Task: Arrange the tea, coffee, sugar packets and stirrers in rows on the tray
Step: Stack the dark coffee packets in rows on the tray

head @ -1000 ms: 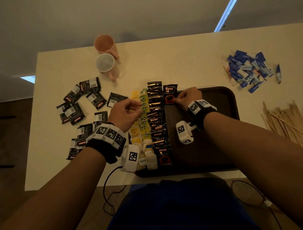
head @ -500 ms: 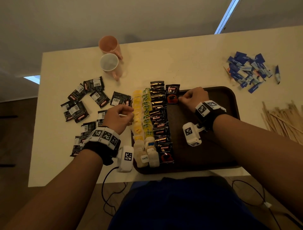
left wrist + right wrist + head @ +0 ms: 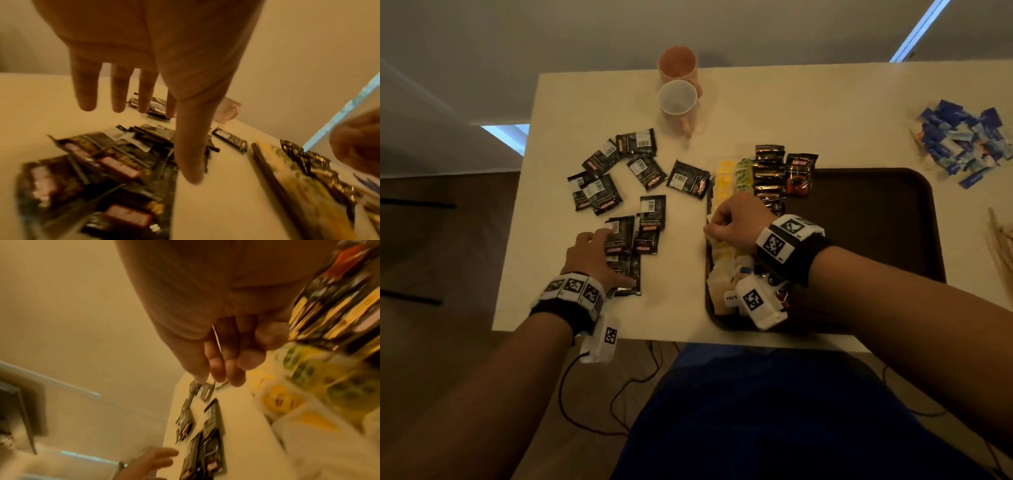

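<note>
The dark brown tray (image 3: pixel 859 222) holds rows along its left side: yellow tea (image 3: pixel 724 178), green tea (image 3: pixel 743 173), gold-black coffee (image 3: pixel 768 171) and one red-black coffee packet (image 3: pixel 801 174). My right hand (image 3: pixel 714 226) is curled over the yellow tea row (image 3: pixel 277 400) at the tray's left edge. Its thumb and fingers (image 3: pixel 218 369) pinch a thin pale tea packet. My left hand (image 3: pixel 606 240) hovers with straight, spread fingers (image 3: pixel 86 91) over loose black coffee packets (image 3: pixel 650 222) (image 3: pixel 115 164) on the table. Blue sugar packets (image 3: pixel 962 140) and wooden stirrers (image 3: pixel 1000 240) lie right of the tray.
Two cups, one orange (image 3: pixel 677 65) and one pale (image 3: pixel 677 99), stand at the table's back. More black packets (image 3: pixel 616 161) are scattered across the left of the white table (image 3: pixel 791 109). A cable hangs below the front edge.
My right hand left the red-black coffee packet and crossed left to the yellow tea row. My left hand moved away from the tea row, down-left over the loose black packets, and opened.
</note>
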`<state>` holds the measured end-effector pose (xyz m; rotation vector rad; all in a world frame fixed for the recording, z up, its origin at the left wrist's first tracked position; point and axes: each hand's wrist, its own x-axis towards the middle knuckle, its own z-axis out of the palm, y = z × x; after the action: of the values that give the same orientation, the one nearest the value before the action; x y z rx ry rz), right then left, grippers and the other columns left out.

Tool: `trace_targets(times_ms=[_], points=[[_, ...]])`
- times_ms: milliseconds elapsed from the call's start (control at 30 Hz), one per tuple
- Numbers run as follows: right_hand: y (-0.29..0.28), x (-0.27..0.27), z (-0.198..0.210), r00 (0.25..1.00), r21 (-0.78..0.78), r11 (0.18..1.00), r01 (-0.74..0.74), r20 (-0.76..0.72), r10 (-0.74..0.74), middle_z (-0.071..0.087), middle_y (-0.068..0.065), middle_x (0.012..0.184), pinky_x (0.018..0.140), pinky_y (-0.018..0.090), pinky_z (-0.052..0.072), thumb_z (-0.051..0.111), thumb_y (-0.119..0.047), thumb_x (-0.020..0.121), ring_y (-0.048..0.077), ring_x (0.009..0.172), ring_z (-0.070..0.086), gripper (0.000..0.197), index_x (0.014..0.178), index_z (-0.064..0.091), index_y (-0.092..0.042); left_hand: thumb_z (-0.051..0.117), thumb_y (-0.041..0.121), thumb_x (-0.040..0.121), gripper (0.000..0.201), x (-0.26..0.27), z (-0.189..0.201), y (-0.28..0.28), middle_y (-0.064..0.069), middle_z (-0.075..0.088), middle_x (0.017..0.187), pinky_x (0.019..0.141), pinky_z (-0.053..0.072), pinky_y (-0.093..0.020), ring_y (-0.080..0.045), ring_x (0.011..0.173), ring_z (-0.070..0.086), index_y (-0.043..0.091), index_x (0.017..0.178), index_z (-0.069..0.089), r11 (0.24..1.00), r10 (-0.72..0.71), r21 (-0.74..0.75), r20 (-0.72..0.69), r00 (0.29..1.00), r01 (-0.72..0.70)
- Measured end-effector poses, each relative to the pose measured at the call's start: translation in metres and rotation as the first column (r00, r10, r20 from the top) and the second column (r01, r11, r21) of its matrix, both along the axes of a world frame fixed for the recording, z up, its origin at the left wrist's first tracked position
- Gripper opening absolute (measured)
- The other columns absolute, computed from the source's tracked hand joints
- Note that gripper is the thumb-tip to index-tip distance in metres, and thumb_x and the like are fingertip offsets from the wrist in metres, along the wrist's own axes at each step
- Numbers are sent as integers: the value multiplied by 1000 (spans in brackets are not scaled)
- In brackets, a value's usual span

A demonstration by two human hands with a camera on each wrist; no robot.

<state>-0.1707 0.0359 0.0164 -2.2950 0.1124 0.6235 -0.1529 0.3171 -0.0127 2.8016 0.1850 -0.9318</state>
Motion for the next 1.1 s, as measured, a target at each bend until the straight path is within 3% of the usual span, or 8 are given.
trace_targets(times_ms=[133,267,367,533,667,833,933,1100], points=[[48,5,-3,992,-53,991,-124,-35,122,71,1,89,73,30,54,68,-33,88,16,82,65,25,91,75,-10,98,49,41,154,-11,-8,12,-7,-14,163,115,31,-57,-43,147,16,44,153,-8,992,-24,117,-204,979,48],[76,10,-10,981,-89,978,-186,-68,181,73,5,89,65,28,50,67,-29,88,19,79,66,24,87,74,-6,98,46,44,156,-17,-20,8,-2,-28,161,111,34,-60,-46,147,14,52,149,-17,987,-82,117,-198,977,107],[92,14,-13,967,-138,958,-251,-71,243,71,3,90,57,22,41,65,-30,89,15,76,60,20,87,72,-11,96,45,49,149,-14,-27,7,0,-20,163,108,35,-59,-44,146,16,53,148,-14,988,-109,99,-126,986,122],[117,32,-19,924,-199,905,-375,-9,381,62,6,112,82,27,46,64,-31,90,23,104,59,31,114,62,-12,89,48,61,126,-8,-34,11,-5,7,161,105,40,-54,-43,136,30,46,153,2,980,-183,70,-50,982,187],[135,44,-32,852,-248,820,-516,-57,520,44,8,135,103,44,42,69,-32,85,32,123,43,57,134,44,-14,79,45,72,102,-6,-36,7,-11,32,149,102,45,-52,-43,121,47,40,153,17,981,-189,-23,57,980,191],[140,44,-46,795,-327,734,-596,-112,596,31,9,150,112,50,31,69,-38,84,36,134,29,77,146,30,-12,93,38,58,123,-8,-35,12,-11,25,155,112,38,-48,-37,135,40,27,155,18,980,-11,-195,88,996,28],[138,40,-51,781,-356,709,-609,-115,613,32,10,149,112,51,30,71,-43,82,37,135,27,83,147,29,-12,96,38,51,136,-13,-33,23,-9,24,153,111,38,-49,-34,138,35,27,155,10,992,68,-107,15,998,-66],[143,35,-55,741,-453,645,-616,-53,670,32,13,148,111,49,30,75,-51,75,37,135,27,85,141,39,-10,89,23,67,114,-17,-30,22,-14,36,137,99,46,-45,-37,120,52,24,154,16,992,88,-88,-28,996,-90]])
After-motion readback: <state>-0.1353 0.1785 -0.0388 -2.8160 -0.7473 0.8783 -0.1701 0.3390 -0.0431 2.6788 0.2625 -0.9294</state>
